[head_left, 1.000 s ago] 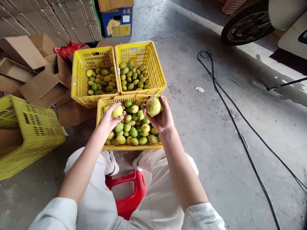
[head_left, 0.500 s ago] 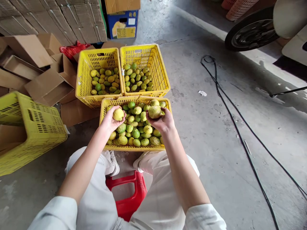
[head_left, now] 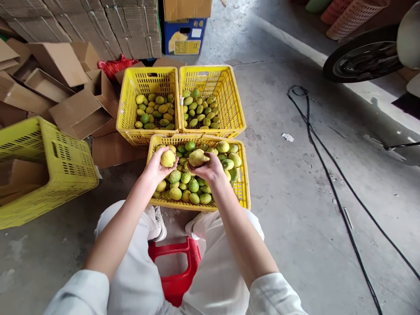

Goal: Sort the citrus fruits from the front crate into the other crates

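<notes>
My left hand [head_left: 156,167] is closed round a yellow lemon [head_left: 167,159] above the left side of the near yellow crate [head_left: 245,188]. To its right, my right hand [head_left: 211,168] holds a larger, lumpy yellow-green lemon [head_left: 197,158], its tapered end pointing right. Both hands are over the crate, a short gap apart. Below them lie many green and yellow lemons [head_left: 193,185]. Behind stand a left yellow crate [head_left: 131,118] and a right yellow crate [head_left: 229,105], each with smaller greenish-yellow fruits on the bottom.
A tilted yellow-green crate [head_left: 65,179] with cardboard inside stands at left, near open cardboard boxes [head_left: 78,111]. A red plastic stool [head_left: 177,280] is below me. Black cable [head_left: 323,170] crosses the concrete floor at right, near a vehicle wheel [head_left: 364,57].
My right hand has moved left towards my left hand, and its lemon has turned from upright to lying sideways. The left hand keeps its lemon. The view has shifted, moving the scene rightward.
</notes>
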A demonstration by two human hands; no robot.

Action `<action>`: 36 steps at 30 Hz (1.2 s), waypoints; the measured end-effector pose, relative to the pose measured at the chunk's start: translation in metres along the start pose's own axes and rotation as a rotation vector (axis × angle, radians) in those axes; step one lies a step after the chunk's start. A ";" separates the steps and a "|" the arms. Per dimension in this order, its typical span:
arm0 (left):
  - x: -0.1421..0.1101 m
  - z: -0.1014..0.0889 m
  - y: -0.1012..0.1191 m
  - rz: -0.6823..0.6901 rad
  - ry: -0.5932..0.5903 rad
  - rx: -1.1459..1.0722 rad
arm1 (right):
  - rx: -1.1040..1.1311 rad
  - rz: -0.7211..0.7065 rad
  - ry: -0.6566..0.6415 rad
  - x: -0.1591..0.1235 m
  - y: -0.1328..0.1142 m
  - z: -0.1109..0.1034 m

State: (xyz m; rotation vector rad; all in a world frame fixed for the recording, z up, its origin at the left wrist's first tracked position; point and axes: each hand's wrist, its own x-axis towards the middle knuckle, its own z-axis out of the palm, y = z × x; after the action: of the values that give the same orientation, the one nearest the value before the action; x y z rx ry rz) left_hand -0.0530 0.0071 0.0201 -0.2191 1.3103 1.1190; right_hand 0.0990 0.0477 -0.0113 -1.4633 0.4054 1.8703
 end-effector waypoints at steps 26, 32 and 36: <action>0.018 0.013 -0.022 -0.068 0.089 -0.073 | 0.212 -0.214 -0.043 0.009 -0.008 0.003; 0.030 0.037 -0.043 -0.087 0.129 -0.019 | 0.302 -0.271 -0.047 0.010 -0.033 -0.021; 0.026 0.056 -0.038 0.100 -0.195 -0.111 | 0.334 -0.297 -0.063 0.007 -0.044 -0.036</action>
State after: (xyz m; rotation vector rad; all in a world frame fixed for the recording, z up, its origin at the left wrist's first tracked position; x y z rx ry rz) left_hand 0.0083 0.0404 -0.0010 -0.1237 1.0971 1.2675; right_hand 0.1545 0.0581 -0.0209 -1.1666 0.4215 1.5246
